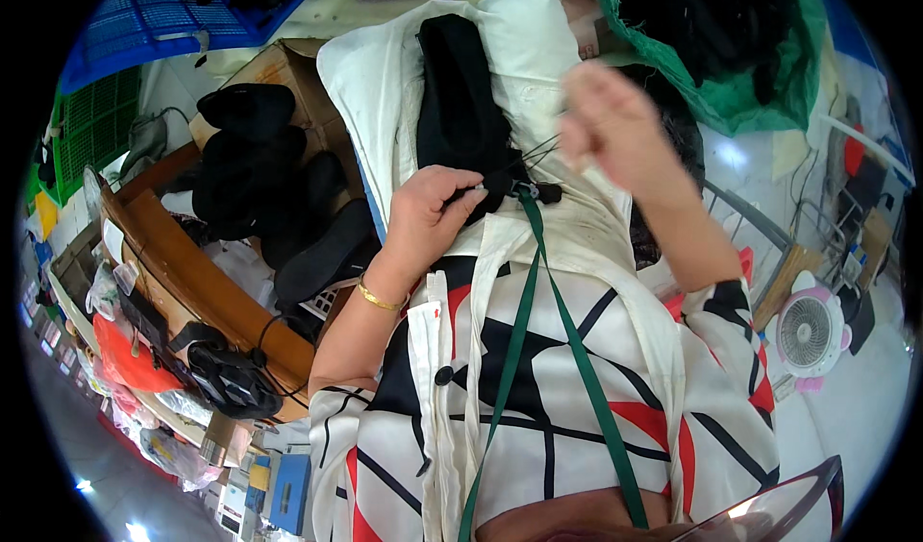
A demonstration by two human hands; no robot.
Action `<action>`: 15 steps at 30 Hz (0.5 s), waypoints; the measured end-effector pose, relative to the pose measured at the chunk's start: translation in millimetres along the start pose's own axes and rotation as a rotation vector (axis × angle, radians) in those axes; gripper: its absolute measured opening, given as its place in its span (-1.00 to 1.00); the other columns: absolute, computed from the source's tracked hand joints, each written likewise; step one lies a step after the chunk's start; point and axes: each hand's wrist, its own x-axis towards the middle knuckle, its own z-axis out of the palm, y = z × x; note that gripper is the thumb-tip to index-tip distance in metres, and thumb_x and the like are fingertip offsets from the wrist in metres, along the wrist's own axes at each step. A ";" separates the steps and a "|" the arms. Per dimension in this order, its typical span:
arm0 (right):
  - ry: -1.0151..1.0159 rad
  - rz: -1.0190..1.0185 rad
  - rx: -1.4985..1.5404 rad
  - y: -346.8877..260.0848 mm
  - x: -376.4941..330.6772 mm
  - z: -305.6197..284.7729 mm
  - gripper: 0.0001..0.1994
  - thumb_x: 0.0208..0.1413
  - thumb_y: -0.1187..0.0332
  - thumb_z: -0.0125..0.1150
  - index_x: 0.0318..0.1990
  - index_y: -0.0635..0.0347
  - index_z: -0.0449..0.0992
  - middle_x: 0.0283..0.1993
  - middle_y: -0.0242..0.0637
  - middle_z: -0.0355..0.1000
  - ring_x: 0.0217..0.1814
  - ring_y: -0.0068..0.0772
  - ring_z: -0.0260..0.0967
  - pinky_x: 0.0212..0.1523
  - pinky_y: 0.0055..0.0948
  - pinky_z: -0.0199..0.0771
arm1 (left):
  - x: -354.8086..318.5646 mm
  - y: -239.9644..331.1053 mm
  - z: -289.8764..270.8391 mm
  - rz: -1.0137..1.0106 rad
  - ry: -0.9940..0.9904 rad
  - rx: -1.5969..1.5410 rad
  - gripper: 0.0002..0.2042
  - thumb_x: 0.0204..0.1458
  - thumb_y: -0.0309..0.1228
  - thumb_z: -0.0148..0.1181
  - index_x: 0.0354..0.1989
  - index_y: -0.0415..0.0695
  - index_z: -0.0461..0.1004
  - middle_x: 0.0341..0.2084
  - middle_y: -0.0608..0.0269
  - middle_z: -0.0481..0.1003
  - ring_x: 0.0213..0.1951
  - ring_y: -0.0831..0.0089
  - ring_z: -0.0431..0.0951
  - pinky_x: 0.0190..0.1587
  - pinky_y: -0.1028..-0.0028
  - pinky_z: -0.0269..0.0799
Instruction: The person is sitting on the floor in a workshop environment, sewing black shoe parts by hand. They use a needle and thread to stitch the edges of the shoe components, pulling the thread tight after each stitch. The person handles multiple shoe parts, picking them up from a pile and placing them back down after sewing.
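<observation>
A black fabric shoe [461, 90] lies lengthwise on white cloth over my lap, its opening facing up. My left hand [430, 210] pinches the near end of the shoe between thumb and fingers. Black thread [543, 150] stretches from that end toward my right hand [615, 124], which is raised to the right of the shoe, blurred, with its fingers drawn together. Whether a needle is in those fingers cannot be made out. A green lanyard [519, 331] hangs down over my apron, its small clip beside the shoe's near end.
Several black shoes [255, 182] are heaped at the left by a cardboard box [279, 71] and a brown wooden edge [212, 278]. A green bag [784, 110] of black pieces stands at the far right. A white-and-pink fan [810, 331] is at the right.
</observation>
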 end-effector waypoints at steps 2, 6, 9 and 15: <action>0.088 -0.207 0.158 -34.9 -8.4 -35.5 -0.84 0.37 0.32 0.02 -0.24 0.19 0.35 -0.53 -0.40 0.37 -0.64 -0.53 0.26 -0.43 -0.51 0.46 | -5.3 -5.9 2.6 0.092 0.029 0.083 -0.85 -0.02 -0.53 0.38 -0.26 -0.19 0.59 -0.35 0.15 0.61 -0.30 0.26 0.60 -0.22 0.43 0.49; 0.281 -0.579 0.477 -109.7 -40.7 -105.9 -0.84 0.35 0.45 -0.04 -0.35 0.21 0.28 -0.55 -0.38 0.18 -0.55 -0.49 0.14 0.01 -0.24 0.48 | -4.0 -5.5 2.9 0.145 0.034 0.083 -0.85 -0.05 -0.56 0.38 -0.28 -0.18 0.59 -0.36 0.17 0.62 -0.29 0.23 0.61 -0.24 0.39 0.51; 0.576 -0.817 0.360 -138.7 -67.5 -176.0 -0.78 0.36 0.46 -0.10 -0.41 0.20 0.20 -0.53 -0.35 0.15 -0.52 -0.44 0.12 0.24 -0.03 0.41 | 0.4 -4.7 5.0 0.179 0.035 0.109 -0.85 -0.04 -0.57 0.37 -0.28 -0.18 0.59 -0.36 0.16 0.62 -0.29 0.23 0.60 -0.24 0.40 0.51; 0.854 -1.077 0.077 -147.0 -85.7 -232.5 -0.75 0.31 0.53 -0.13 -0.48 0.34 0.23 -0.51 -0.23 0.23 -0.44 -0.26 0.28 0.34 0.18 0.35 | 3.2 -3.6 3.2 0.133 0.054 0.156 -0.87 -0.02 -0.58 0.34 -0.28 -0.20 0.58 -0.37 0.15 0.61 -0.31 0.22 0.60 -0.24 0.42 0.50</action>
